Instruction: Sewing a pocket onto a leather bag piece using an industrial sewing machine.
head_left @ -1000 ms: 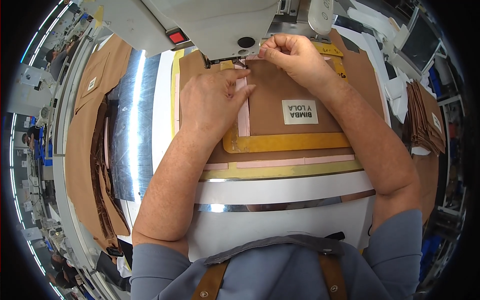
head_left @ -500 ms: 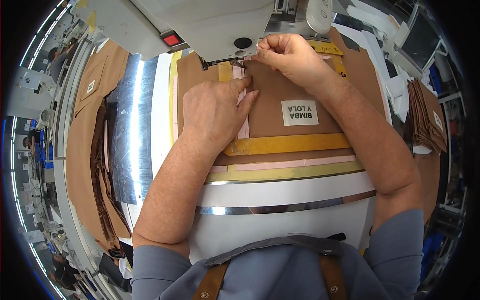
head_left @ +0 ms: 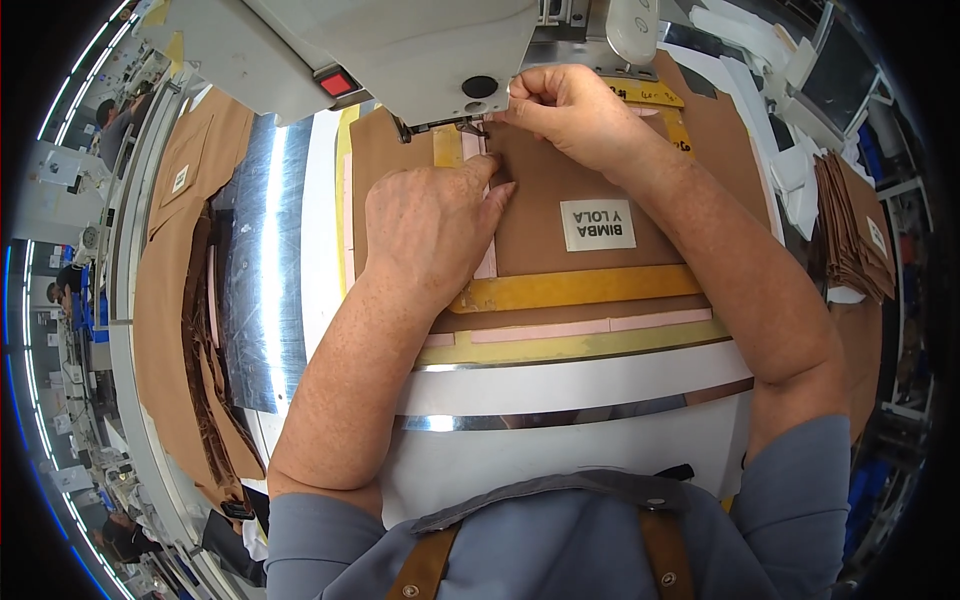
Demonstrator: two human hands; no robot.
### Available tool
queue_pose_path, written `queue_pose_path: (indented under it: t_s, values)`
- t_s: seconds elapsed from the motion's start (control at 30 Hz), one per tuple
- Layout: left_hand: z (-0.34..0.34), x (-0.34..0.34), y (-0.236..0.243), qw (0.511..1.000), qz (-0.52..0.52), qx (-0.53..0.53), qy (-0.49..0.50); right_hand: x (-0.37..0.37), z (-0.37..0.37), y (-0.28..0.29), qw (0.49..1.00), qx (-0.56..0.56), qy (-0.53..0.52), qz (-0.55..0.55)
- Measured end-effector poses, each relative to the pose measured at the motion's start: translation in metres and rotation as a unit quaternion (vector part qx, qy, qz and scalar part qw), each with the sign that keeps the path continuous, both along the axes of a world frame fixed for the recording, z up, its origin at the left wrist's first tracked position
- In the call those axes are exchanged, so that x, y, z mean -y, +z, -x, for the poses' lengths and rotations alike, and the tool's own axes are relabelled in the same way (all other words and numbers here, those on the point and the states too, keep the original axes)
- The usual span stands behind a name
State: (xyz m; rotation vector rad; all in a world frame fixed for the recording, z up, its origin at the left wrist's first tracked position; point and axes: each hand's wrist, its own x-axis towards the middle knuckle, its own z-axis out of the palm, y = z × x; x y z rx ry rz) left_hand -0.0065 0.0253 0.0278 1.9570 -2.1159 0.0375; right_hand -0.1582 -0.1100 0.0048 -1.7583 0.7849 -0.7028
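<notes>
A brown fabric panel [head_left: 545, 180] with a pale label [head_left: 597, 225] lies under the head of a sewing machine [head_left: 420, 60]. My left hand [head_left: 422, 225] rests on the panel, index finger stretched toward the presser foot [head_left: 470, 128] and thumb apart. Its fingertips lie by a pale pink strip [head_left: 486, 262] that runs down the panel. Beside the machine head's lower right corner, my right hand [head_left: 575, 112] is raised with thumb and index finger pinched together. Whatever sits in that pinch is too small to make out. Amber template bars [head_left: 575, 288] border the panel.
Stacked brown pieces [head_left: 165, 330] hang at the left, past a shiny metal plate [head_left: 250, 260]. More brown pieces [head_left: 850, 230] are bundled at the right. The low machine head overhangs the panel's far side. A curved metal strip [head_left: 570, 416] edges the table near me.
Both hands keep nearly the same pose and place over the panel. The whole view has shifted slightly.
</notes>
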Motion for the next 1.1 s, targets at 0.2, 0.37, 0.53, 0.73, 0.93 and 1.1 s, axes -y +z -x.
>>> queue_pose_path:
  t_s: [0.2,0.37,0.53,0.73,0.93,1.1]
  values:
    - [0.000,0.000,0.003,1.000,-0.004,-0.001,0.004,-0.006,0.004,0.007,0.998,0.038,0.009,-0.040]
    - [0.001,-0.001,0.004,1.000,-0.004,-0.005,0.002,-0.008,0.003,0.008,0.999,0.029,-0.004,-0.043]
    - [0.001,-0.001,0.002,1.000,-0.013,-0.016,0.002,-0.008,0.003,0.006,0.998,0.037,0.007,-0.053]
    - [0.001,-0.002,0.003,0.995,0.078,-0.047,0.048,-0.003,0.014,0.011,0.997,-0.015,0.057,-0.054]
    - [-0.003,0.003,-0.010,0.980,0.188,-0.069,-0.019,-0.007,0.021,0.016,0.993,-0.028,0.110,-0.035]
    - [-0.003,0.008,-0.015,0.971,0.165,-0.172,0.019,-0.007,0.023,0.015,0.989,-0.023,0.137,-0.042]
